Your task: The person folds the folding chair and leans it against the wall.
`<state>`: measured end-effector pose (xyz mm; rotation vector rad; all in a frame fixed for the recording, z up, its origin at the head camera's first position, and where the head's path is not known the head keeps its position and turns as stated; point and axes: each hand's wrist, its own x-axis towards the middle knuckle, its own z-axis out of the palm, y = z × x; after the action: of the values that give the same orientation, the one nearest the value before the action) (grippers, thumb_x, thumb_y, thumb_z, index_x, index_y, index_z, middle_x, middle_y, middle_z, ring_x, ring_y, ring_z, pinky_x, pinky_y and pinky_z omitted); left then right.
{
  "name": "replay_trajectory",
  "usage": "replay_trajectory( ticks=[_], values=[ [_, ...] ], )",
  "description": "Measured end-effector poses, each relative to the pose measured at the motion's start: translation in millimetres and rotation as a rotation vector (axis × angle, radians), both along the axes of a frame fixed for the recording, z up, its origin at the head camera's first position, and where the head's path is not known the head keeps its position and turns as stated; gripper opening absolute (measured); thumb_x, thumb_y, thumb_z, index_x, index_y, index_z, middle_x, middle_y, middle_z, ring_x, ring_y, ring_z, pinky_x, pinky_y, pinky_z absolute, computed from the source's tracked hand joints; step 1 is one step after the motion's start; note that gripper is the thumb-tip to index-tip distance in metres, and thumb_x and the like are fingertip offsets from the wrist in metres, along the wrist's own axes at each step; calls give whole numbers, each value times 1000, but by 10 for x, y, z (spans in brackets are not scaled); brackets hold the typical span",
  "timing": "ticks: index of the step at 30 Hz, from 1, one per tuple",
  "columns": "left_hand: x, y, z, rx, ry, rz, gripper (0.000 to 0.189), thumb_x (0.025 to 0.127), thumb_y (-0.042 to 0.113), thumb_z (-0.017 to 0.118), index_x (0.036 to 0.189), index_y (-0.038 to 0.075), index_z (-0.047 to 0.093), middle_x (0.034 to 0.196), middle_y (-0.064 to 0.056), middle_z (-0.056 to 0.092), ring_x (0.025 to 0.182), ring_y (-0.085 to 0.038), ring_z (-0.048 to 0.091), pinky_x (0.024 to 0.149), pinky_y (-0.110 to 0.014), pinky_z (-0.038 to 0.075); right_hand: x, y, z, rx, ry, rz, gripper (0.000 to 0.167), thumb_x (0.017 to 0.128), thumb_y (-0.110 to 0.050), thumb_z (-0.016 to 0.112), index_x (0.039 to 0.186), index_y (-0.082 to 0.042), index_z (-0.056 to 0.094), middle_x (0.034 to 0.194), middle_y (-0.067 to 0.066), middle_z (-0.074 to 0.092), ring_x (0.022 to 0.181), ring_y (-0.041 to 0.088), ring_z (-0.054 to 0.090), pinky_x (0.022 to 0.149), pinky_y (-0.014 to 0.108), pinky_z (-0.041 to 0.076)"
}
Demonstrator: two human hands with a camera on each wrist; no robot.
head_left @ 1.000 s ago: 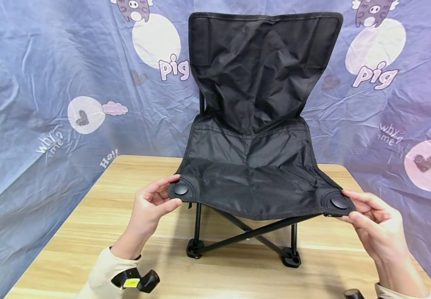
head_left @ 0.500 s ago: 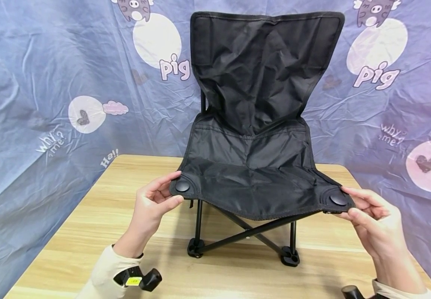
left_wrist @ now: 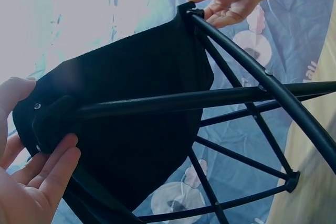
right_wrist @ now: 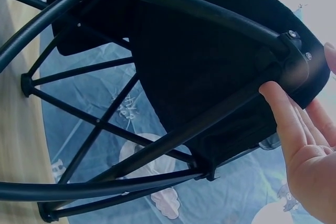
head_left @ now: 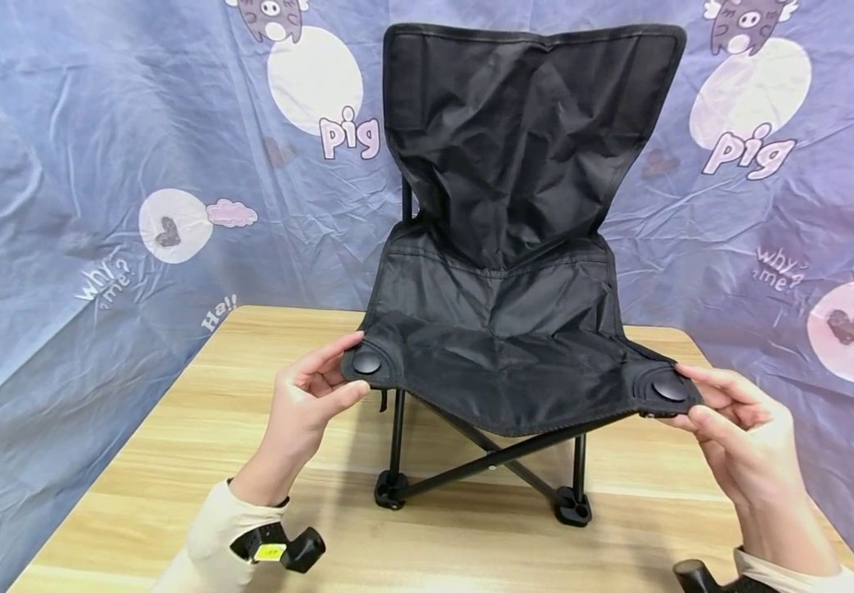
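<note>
Black chair (head_left: pixel 497 288), upright on the table (head_left: pixel 204 428) between the hands: left hand (head_left: pixel 302 408) and right hand (head_left: pixel 751 441) each grasp a front corner of the seat (head_left: pixel 504 371), while the backrest (head_left: pixel 530 136) rises beyond them.

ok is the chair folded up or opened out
Opened out: the chair stands upright, its seat spread wide and its crossed legs splayed below.

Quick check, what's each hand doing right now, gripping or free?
Left hand: holding the left front corner of the chair seat.
Right hand: holding the right front corner.
</note>
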<state>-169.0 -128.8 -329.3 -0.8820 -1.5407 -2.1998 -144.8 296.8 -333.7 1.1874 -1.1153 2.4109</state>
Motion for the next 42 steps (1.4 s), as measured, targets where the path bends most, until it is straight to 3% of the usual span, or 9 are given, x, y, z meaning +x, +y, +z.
replay_trajectory(
  ticks=[24, 42],
  values=[
    [-16, 47, 89, -8, -28, 20, 58, 75, -18, 70, 122, 17, 72, 115, -2, 71, 96, -13, 70, 79, -21, 57, -53, -42, 107, 16, 20, 23, 36, 88, 31, 42, 124, 31, 44, 115, 40, 61, 100, 42, 68, 84, 43, 58],
    [-27, 80, 147, 10, -21, 0, 51, 78, -9, 77, 122, 15, 71, 114, -4, 72, 97, -15, 70, 81, -23, 57, -79, -86, 170, 5, 14, 20, 37, 88, 32, 39, 124, 32, 43, 119, 41, 58, 104, 43, 66, 83, 44, 57]
  ],
)
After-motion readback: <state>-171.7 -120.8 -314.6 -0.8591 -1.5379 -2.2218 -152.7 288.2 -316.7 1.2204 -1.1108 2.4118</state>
